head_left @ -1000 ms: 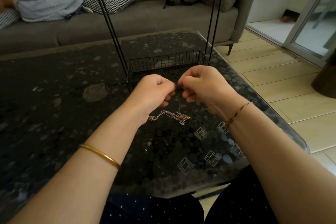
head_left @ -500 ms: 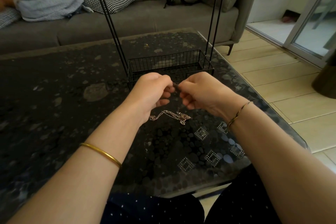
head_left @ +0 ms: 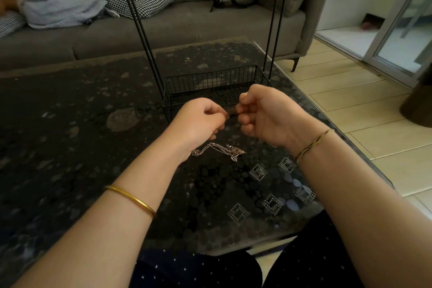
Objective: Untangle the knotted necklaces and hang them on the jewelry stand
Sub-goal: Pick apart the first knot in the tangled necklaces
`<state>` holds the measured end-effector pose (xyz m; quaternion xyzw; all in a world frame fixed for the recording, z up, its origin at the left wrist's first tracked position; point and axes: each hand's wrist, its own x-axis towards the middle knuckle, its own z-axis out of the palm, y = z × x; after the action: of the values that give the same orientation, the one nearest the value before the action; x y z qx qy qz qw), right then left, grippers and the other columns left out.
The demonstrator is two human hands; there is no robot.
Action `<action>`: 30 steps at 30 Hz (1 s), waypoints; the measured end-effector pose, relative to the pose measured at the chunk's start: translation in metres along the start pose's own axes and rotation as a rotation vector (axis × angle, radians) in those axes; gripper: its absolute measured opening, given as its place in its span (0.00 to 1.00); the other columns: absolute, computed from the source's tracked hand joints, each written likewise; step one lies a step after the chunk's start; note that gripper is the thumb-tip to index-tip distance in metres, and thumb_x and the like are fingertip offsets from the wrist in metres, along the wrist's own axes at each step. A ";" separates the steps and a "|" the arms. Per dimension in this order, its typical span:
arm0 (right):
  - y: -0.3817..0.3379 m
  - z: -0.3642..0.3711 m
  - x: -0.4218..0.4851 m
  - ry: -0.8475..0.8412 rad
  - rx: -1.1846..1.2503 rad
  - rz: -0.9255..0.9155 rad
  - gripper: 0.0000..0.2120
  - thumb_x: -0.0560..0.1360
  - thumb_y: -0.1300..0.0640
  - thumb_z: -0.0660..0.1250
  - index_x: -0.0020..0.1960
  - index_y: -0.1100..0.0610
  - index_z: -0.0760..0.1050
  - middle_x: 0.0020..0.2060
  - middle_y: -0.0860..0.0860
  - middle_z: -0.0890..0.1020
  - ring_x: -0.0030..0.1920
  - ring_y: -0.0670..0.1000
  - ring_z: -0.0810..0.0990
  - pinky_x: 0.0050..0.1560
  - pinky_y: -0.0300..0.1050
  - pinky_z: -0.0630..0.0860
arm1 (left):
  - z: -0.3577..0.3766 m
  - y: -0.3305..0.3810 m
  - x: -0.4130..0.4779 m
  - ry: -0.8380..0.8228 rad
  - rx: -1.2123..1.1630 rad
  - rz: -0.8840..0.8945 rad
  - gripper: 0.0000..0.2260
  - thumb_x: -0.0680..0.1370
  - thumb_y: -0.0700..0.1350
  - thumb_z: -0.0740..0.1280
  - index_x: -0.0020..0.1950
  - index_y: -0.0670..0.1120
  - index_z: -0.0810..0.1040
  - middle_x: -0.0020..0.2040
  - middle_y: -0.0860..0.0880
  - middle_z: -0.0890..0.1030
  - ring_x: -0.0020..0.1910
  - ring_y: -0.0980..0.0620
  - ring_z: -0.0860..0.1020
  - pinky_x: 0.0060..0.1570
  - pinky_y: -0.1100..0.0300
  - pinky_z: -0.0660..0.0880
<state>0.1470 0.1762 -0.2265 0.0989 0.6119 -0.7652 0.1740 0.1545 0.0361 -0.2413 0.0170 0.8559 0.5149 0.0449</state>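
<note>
The left hand (head_left: 201,121) hovered over the table (head_left: 70,128), fingers curled and thumb pinched against forefinger at its 3 o'clock side. At 12 o'clock behind it stood the stand (head_left: 211,80), a wire basket with thin poles rising out of view. At 6 o'clock below the gap between the hands, a tangle (head_left: 218,151) of fine silvery links lay on the table, its left end just beside the left wrist. Whether any strand rose from it, I could not tell. Between the pinches ran what looked like a short length of chain (head_left: 231,113), too blurred to be sure. The right hand (head_left: 264,119) mirrored the left, curled and pinching at its 9 o'clock side.

The chain looked light, limp, slippery and easily kinked. It probably wanted fingertip holds close beside the knot, teasing loops apart rather than tugging.
</note>
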 end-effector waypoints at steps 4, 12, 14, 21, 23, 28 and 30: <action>0.000 0.000 0.001 0.043 0.052 -0.052 0.10 0.75 0.65 0.55 0.36 0.58 0.68 0.30 0.52 0.73 0.25 0.47 0.67 0.24 0.36 0.66 | -0.001 -0.001 0.000 -0.007 -0.010 -0.010 0.08 0.76 0.38 0.65 0.43 0.49 0.79 0.40 0.51 0.80 0.39 0.56 0.77 0.41 0.61 0.77; 0.003 -0.001 0.001 0.080 -0.013 -0.098 0.07 0.75 0.66 0.60 0.40 0.58 0.71 0.31 0.52 0.73 0.26 0.46 0.69 0.25 0.37 0.66 | -0.005 0.003 0.001 -0.018 -0.371 -0.180 0.05 0.77 0.41 0.67 0.42 0.48 0.78 0.41 0.50 0.79 0.41 0.54 0.77 0.38 0.61 0.75; 0.003 -0.002 0.002 0.066 -0.047 -0.096 0.07 0.75 0.66 0.60 0.41 0.57 0.73 0.31 0.52 0.73 0.26 0.46 0.69 0.25 0.37 0.67 | -0.007 0.004 0.001 -0.010 -0.478 -0.217 0.06 0.77 0.40 0.67 0.41 0.47 0.78 0.41 0.50 0.80 0.42 0.53 0.78 0.39 0.60 0.75; 0.011 0.001 0.004 -0.007 -0.435 -0.168 0.06 0.76 0.68 0.61 0.47 0.62 0.77 0.32 0.53 0.75 0.28 0.45 0.74 0.29 0.36 0.75 | -0.006 0.005 0.002 0.074 -0.557 -0.232 0.07 0.77 0.37 0.63 0.40 0.46 0.74 0.39 0.49 0.83 0.39 0.53 0.80 0.38 0.60 0.75; 0.012 0.000 0.004 -0.019 -0.489 -0.178 0.05 0.76 0.68 0.62 0.46 0.63 0.77 0.32 0.54 0.76 0.28 0.45 0.76 0.30 0.35 0.77 | -0.006 0.004 0.003 0.098 -0.534 -0.230 0.06 0.77 0.37 0.62 0.42 0.45 0.73 0.42 0.48 0.84 0.40 0.53 0.81 0.37 0.60 0.75; 0.012 -0.001 0.005 -0.004 -0.504 -0.211 0.06 0.76 0.66 0.64 0.41 0.61 0.76 0.30 0.54 0.76 0.28 0.46 0.76 0.30 0.35 0.78 | -0.004 0.006 0.000 0.103 -0.519 -0.230 0.09 0.78 0.34 0.59 0.40 0.43 0.72 0.43 0.45 0.84 0.39 0.53 0.81 0.36 0.61 0.76; 0.012 -0.001 0.006 0.012 -0.478 -0.207 0.06 0.76 0.65 0.64 0.41 0.60 0.76 0.31 0.54 0.76 0.29 0.46 0.75 0.31 0.36 0.77 | -0.004 0.007 0.000 0.102 -0.522 -0.231 0.08 0.79 0.34 0.60 0.41 0.43 0.72 0.42 0.46 0.84 0.39 0.53 0.81 0.36 0.62 0.77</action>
<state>0.1462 0.1738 -0.2398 -0.0035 0.7833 -0.6118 0.1097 0.1545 0.0358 -0.2335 -0.1184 0.6918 0.7096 0.0631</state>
